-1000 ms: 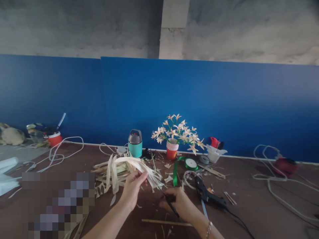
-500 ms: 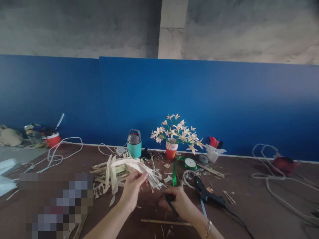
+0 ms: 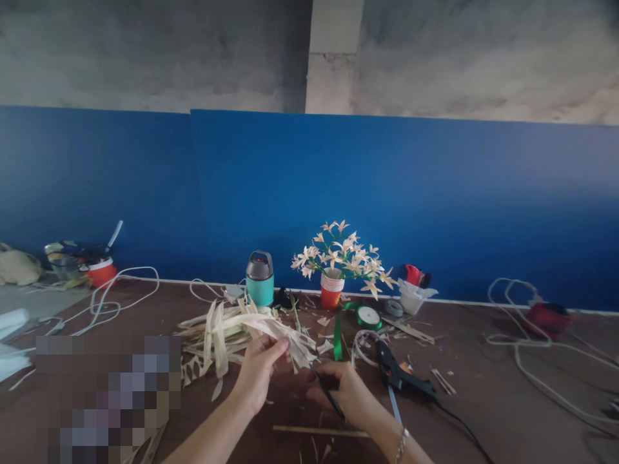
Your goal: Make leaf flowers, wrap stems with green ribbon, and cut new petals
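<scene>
Between the left hand [image 3: 261, 367] and the right hand [image 3: 343, 390], a narrow patch of brown tabletop [image 3: 287, 403] is left open, edged by the held husk strip [image 3: 294, 343], a dark tool [image 3: 332, 398] and 1 thin stick [image 3: 322, 431]. Leftward passage is blocked by a husk pile [image 3: 213, 328]; rightward, by a glue gun [image 3: 405, 378]. Forward reach is hindered by a ribbon spool [image 3: 369, 317] and flower-filled cup [image 3: 332, 296]. Wider room is found between the glue gun and white cables [image 3: 517, 348].

It's one head cam looking forward and kinda down, bare left hand [image 3: 258, 368] and bare right hand [image 3: 349, 389] pretty close, flat dark-brown tabletop [image 3: 488, 403] around them, smooth blue panel [image 3: 401, 180] and rough grey concrete wall [image 3: 483, 58] farther back.
</scene>
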The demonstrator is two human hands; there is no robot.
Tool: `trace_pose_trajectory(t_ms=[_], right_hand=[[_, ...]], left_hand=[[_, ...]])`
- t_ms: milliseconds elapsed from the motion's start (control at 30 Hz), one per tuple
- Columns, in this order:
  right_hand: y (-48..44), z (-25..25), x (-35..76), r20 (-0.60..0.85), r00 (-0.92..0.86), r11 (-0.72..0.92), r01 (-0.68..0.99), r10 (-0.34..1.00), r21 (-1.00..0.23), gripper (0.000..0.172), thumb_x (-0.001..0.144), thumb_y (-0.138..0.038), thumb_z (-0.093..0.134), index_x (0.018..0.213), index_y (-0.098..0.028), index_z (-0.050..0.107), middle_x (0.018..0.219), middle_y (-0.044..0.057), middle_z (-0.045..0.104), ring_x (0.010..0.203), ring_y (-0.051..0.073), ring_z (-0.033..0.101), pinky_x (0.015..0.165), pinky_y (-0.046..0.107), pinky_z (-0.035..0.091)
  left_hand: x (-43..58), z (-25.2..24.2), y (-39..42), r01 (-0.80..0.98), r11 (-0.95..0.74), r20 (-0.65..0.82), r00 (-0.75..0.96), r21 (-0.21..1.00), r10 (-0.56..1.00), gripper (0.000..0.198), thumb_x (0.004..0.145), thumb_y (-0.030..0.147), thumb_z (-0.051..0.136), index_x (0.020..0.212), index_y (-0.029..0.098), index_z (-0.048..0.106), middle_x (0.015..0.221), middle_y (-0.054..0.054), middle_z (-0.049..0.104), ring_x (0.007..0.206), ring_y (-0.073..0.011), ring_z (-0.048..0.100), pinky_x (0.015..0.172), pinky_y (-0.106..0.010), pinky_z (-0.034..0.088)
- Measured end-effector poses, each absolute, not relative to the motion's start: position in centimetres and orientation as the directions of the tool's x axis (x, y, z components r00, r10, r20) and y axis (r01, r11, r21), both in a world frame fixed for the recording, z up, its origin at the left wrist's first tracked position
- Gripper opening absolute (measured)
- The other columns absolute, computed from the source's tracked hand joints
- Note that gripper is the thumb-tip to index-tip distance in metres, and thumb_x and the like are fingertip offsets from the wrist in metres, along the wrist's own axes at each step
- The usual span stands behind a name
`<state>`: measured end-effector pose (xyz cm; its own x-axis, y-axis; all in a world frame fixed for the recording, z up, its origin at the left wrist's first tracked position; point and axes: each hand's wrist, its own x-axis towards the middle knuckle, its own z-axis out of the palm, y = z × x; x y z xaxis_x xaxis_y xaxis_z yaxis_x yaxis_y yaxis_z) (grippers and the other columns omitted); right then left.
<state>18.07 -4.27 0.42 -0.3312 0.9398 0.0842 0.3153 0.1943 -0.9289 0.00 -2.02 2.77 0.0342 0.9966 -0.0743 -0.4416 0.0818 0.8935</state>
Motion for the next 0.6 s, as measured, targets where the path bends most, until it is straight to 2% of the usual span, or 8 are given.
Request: trace_pose_trajectory(t_ms=[333, 500, 600], right_hand=[[-4.33, 0.66, 17.59, 0.048, -0.305, 0.134, 0.266, 0.951, -0.954, 0.019, 0.064, -0.03, 0.072, 0.072, -0.012, 0.071, 0.058, -0.002, 0.056, 0.053, 0.01, 0.043, 0.052, 0.02, 0.037], [-4.44, 0.62, 17.47, 0.078, -0.301, 0.151, 0.226, 0.951, -0.962, 0.019, 0.064, -0.028, 0.071, 0.075, -0.013, 0.07, 0.065, 0.0, 0.061, 0.059, 0.012, 0.05, 0.057, 0.021, 0.041], [-4.45, 0.6, 17.44, 0.061, -0.287, 0.132, 0.234, 0.956, -0.963, 0.018, 0.064, -0.027, 0.07, 0.075, -0.012, 0.07, 0.062, -0.001, 0.059, 0.056, 0.011, 0.048, 0.055, 0.02, 0.039]], left_hand=[[0.15, 2.81, -2.24, -0.483, 0.129, -0.114, 0.06, 0.866, 0.992, 0.026, 0.05, 0.029, 0.083, 0.058, 0.012, 0.065, 0.052, 0.001, 0.059, 0.051, -0.009, 0.052, 0.053, -0.02, 0.043], [0.45, 2.48, -2.28, -0.499, 0.152, -0.145, 0.054, 0.853, 0.988, 0.029, 0.046, 0.03, 0.085, 0.057, 0.012, 0.065, 0.052, 0.002, 0.059, 0.051, -0.0085, 0.052, 0.053, -0.019, 0.045], [0.6, 2.49, -2.34, -0.515, 0.17, -0.165, 0.056, 0.84, 0.985, 0.031, 0.043, 0.03, 0.087, 0.057, 0.012, 0.065, 0.052, 0.003, 0.059, 0.05, -0.008, 0.052, 0.052, -0.019, 0.045]])
